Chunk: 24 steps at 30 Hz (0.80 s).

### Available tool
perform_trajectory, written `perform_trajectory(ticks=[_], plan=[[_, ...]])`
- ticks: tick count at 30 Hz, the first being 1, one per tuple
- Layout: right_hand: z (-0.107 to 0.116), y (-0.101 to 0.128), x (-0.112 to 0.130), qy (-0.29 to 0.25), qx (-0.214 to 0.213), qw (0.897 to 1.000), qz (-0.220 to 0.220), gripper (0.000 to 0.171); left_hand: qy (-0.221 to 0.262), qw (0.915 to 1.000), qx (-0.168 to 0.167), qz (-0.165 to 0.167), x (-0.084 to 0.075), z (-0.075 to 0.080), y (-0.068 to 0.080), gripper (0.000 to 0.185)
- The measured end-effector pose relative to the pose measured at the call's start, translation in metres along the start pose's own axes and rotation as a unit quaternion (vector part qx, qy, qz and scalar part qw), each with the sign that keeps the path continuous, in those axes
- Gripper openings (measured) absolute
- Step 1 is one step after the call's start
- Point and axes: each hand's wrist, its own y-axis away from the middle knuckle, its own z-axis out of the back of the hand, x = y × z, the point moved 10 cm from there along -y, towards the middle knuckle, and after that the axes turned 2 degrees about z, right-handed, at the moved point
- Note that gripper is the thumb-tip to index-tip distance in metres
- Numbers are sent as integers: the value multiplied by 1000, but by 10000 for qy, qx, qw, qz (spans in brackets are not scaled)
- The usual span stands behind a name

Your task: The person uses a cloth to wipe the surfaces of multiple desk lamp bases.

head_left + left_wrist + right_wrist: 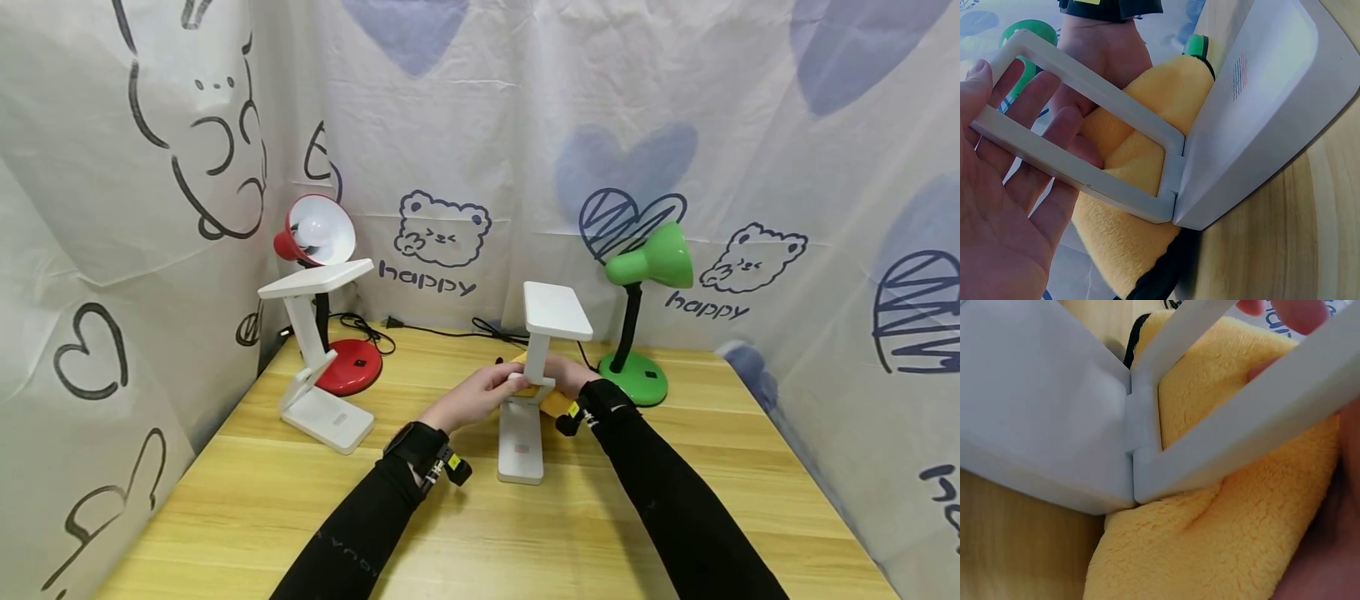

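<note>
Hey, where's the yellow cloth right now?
In the head view, the yellow cloth is just right of centre, behind the arm of the middle white lamp, in the right hand, left of the green lamp.

“happy” [426, 280] — twice on the curtain [517, 150]

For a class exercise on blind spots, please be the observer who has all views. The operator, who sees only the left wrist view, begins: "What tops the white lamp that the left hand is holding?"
Observer: A flat white panel, above the left hand.
Operator: I catch bits of green beyond the cloth. What are they from?
Observer: A green lamp; its shade points right.
Operator: And is any other white lamp out there?
Observer: Yes, a second white lamp stands off to the left.
</note>
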Motion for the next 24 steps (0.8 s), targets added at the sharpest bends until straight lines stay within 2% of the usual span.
perform_trajectory(ticks=[3,9,19,24], plan=[[-2,-3,0,-152,-67,9998,-74,22,-14,10000,3,10,0,0,0,37],[-6,-7,7,-217,-85,9995,200,21,-5,10000,23,-4,-1,0,1,37],[2,-4,1,279,-427,9984,-232,17,-148,9999,-47,74,1,0,-1,39],[6,-4,2,574,-395,9975,-149,18,-75,9999,-53,50,0,0,0,40]])
